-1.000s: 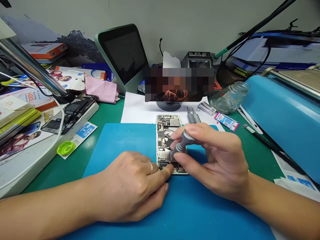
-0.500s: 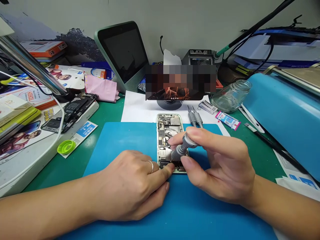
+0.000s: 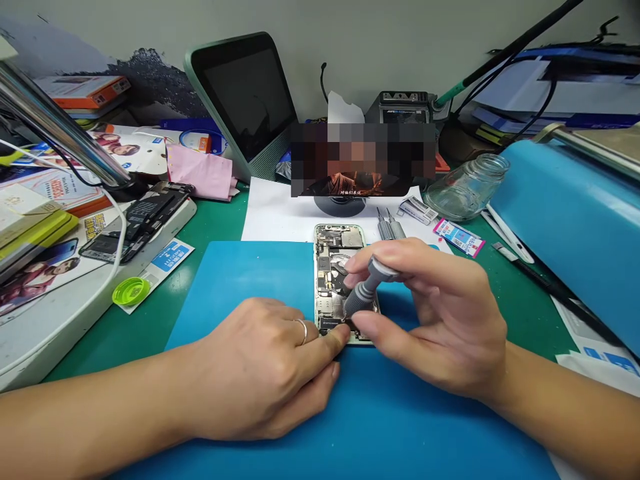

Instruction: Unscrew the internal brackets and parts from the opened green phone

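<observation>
An opened smartphone [image 3: 324, 267] lies on the blue mat, its circuit board and internal parts bared. My left hand [image 3: 280, 367] rests against its lower end, fingers closed, the index fingertip pressing on the bottom part; the thumb is hidden. In my right hand [image 3: 445, 313] is a grey precision screwdriver [image 3: 363, 293], tilted, with the forefinger over its cap and the thumb by the grip. Its tip points down at the phone's lower section, close to my left index fingertip; contact is too small to make out. Two more precision screwdrivers [image 3: 390, 225] stand just beyond the phone.
Behind the phone, a propped screen [image 3: 363, 180] plays video on white paper. A glass jar [image 3: 463, 190] lies tilted at the right, near tweezers [image 3: 507, 237] and a blue roll-like object [image 3: 565, 247]. At the left are a phone part [image 3: 143, 223] and a green cap [image 3: 131, 291].
The screwdriver has become slightly more upright, and my right fingers have shifted a little around it. My left hand stays in place on the phone. The camera view has tilted slightly.
</observation>
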`<action>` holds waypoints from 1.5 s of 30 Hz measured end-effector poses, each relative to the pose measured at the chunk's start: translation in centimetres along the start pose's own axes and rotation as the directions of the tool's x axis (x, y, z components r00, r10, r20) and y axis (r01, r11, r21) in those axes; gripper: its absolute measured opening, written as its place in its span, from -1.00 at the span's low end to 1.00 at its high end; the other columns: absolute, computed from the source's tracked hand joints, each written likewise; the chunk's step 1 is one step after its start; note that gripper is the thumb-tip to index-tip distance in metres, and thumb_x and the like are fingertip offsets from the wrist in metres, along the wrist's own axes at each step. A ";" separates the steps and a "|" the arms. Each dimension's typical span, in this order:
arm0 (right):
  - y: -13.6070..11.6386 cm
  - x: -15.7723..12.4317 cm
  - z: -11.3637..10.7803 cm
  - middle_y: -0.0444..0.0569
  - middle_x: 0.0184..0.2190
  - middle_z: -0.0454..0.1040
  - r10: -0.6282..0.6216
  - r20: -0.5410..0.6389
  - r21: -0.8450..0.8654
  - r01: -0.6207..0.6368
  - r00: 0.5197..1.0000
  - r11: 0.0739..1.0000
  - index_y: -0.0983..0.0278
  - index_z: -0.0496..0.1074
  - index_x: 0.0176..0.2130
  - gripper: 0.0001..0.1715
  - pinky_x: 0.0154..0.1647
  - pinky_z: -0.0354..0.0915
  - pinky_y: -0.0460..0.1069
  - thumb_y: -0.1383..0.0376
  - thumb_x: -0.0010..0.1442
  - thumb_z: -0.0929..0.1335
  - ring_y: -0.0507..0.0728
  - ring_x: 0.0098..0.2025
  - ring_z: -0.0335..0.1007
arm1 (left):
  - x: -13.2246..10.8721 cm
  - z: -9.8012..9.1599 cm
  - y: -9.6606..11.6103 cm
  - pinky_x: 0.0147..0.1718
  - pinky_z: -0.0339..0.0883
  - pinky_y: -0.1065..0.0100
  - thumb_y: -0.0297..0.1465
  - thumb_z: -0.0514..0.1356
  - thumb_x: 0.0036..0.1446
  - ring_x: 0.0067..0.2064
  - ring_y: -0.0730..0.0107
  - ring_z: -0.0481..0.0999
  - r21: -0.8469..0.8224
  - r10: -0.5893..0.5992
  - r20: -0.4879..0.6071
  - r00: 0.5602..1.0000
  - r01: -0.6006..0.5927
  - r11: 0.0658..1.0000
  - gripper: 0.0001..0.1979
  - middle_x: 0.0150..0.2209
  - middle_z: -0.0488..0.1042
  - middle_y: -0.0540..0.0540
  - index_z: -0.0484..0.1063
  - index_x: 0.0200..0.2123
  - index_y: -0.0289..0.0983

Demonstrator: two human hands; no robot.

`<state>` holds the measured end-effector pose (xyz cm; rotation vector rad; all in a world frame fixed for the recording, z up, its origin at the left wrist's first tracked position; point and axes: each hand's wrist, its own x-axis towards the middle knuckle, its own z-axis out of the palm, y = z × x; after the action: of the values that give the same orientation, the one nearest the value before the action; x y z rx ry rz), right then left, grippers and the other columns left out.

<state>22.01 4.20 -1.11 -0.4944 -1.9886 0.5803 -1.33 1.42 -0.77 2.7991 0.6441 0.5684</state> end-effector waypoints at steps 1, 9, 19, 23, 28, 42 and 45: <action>0.0 0.0 0.0 0.05 0.13 0.56 0.007 -0.003 -0.004 -0.007 1.000 1.000 0.05 0.29 0.35 -0.12 -0.18 0.64 0.09 0.57 0.18 0.45 0.18 -0.04 0.57 | 0.0 0.0 0.0 -0.58 0.29 0.13 -0.43 0.10 0.43 -0.54 0.25 0.45 0.001 -0.001 -0.001 1.000 0.001 1.000 -0.70 -0.47 0.50 0.00 0.54 0.06 -0.44; -0.2 -0.5 0.3 0.09 0.22 0.50 0.064 -0.003 -0.026 -0.064 0.998 0.998 0.09 0.19 0.40 -0.10 -0.15 0.64 0.08 0.60 0.20 0.37 0.17 -0.02 0.59 | -0.1 0.0 0.0 -0.57 0.28 0.16 -0.43 0.09 0.44 -0.54 0.26 0.44 0.006 -0.001 0.007 1.000 0.001 1.000 -0.70 -0.46 0.51 -0.01 0.52 0.08 -0.44; -0.2 -0.4 0.1 0.15 0.19 0.53 0.004 0.037 -0.021 -0.003 0.999 1.000 0.19 0.17 0.43 -0.07 -0.14 0.66 0.07 0.63 0.18 0.34 0.18 -0.05 0.62 | 0.2 -0.1 0.1 -0.57 0.27 0.14 -0.45 0.07 0.44 -0.53 0.25 0.43 -0.013 -0.003 0.004 1.000 0.003 1.000 -0.71 -0.45 0.50 -0.01 0.51 0.06 -0.42; -0.2 -0.3 0.1 0.07 0.14 0.56 -0.016 0.032 -0.043 0.018 0.999 0.999 0.09 0.17 0.43 -0.07 -0.24 0.66 0.01 0.56 0.21 0.42 0.13 -0.14 0.62 | 0.2 -0.1 0.1 -0.58 0.24 0.13 -0.45 0.07 0.43 -0.55 0.25 0.40 -0.024 -0.002 0.000 1.000 0.002 1.000 -0.77 -0.47 0.48 0.00 0.53 -0.06 -0.36; -0.3 -0.6 0.0 0.10 0.26 0.50 0.023 0.057 -0.031 -0.021 0.998 0.999 0.05 0.13 0.44 0.00 -0.19 0.68 0.10 0.65 0.18 0.31 0.23 0.04 0.62 | 0.0 0.0 0.1 -0.56 0.27 0.15 -0.44 0.08 0.44 -0.52 0.25 0.44 -0.009 -0.002 0.007 1.000 0.003 1.000 -0.70 -0.44 0.51 -0.02 0.50 0.09 -0.44; -0.3 -0.7 0.2 0.08 0.18 0.52 -0.003 0.010 -0.017 0.003 1.000 1.000 0.11 0.18 0.42 -0.01 -0.16 0.67 0.05 0.64 0.13 0.34 0.17 -0.06 0.64 | 0.2 -0.1 0.0 -0.57 0.26 0.15 -0.45 0.07 0.44 -0.54 0.26 0.43 -0.009 -0.001 0.001 1.000 0.001 1.000 -0.71 -0.46 0.50 -0.01 0.51 0.08 -0.43; -0.3 -0.6 0.3 0.09 0.16 0.52 -0.033 -0.002 -0.019 0.033 0.999 0.999 0.14 0.22 0.40 -0.07 -0.20 0.68 0.04 0.60 0.15 0.41 0.18 -0.07 0.64 | 0.2 -0.2 0.1 -0.59 0.23 0.15 -0.46 0.08 0.44 -0.56 0.27 0.39 -0.022 -0.003 -0.002 1.000 0.003 1.000 -0.75 -0.48 0.47 0.02 0.53 -0.01 -0.38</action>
<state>21.98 3.55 -1.44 -0.4732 -1.9985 0.5405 -1.19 1.47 -0.54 2.7772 0.6387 0.5741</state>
